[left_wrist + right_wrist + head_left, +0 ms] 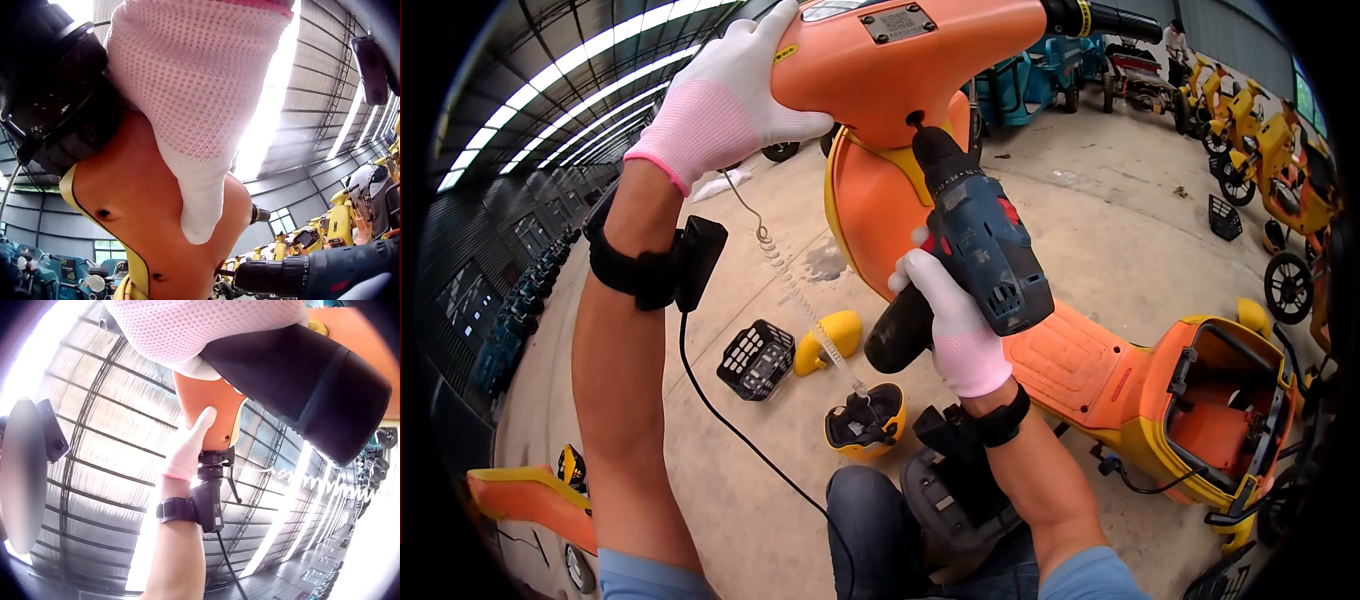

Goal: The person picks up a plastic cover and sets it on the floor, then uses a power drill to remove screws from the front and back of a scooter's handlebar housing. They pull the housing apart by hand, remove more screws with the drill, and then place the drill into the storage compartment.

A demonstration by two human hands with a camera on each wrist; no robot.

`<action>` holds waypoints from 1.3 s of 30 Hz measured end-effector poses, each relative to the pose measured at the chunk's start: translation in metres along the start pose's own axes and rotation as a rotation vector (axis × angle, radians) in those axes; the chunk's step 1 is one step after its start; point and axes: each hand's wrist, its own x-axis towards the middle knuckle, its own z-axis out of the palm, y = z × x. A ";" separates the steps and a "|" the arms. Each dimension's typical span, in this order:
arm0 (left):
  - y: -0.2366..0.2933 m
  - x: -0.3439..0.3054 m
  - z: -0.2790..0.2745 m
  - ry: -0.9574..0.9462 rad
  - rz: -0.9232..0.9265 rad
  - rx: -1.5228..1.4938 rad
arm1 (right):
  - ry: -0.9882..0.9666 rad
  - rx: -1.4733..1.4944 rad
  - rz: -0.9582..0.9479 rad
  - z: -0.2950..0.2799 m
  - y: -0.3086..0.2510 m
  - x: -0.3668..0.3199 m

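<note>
An orange scooter handlebar cover [920,70] fills the top of the head view. My left hand [725,100], in a white and pink knit glove, grips its left end, the thumb [203,212] lying along the near face. In my gloved right hand [960,335] is a dark blue cordless drill [990,245], held by its black handle [294,375]. The drill's bit points upward and meets a dark hole [916,119] low on the cover. Two more dark screw holes [107,214] show on the cover in the left wrist view.
The scooter's orange footboard [1070,360] and open seat compartment [1225,410] extend to the right. A black basket [757,360], yellow panel [830,342] and yellow helmet [867,420] lie on the floor. A coiled cable [785,275] hangs down. Yellow scooters [1280,190] line the right side.
</note>
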 end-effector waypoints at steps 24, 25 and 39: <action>-0.002 -0.001 0.004 0.020 -0.013 0.010 | -0.032 0.198 0.111 0.003 -0.001 -0.004; -0.003 0.000 0.005 0.019 -0.015 0.013 | -0.035 0.199 0.112 0.001 -0.002 -0.005; 0.045 -0.204 -0.030 -0.024 -0.123 -0.417 | 0.241 -0.759 0.012 -0.203 0.002 -0.039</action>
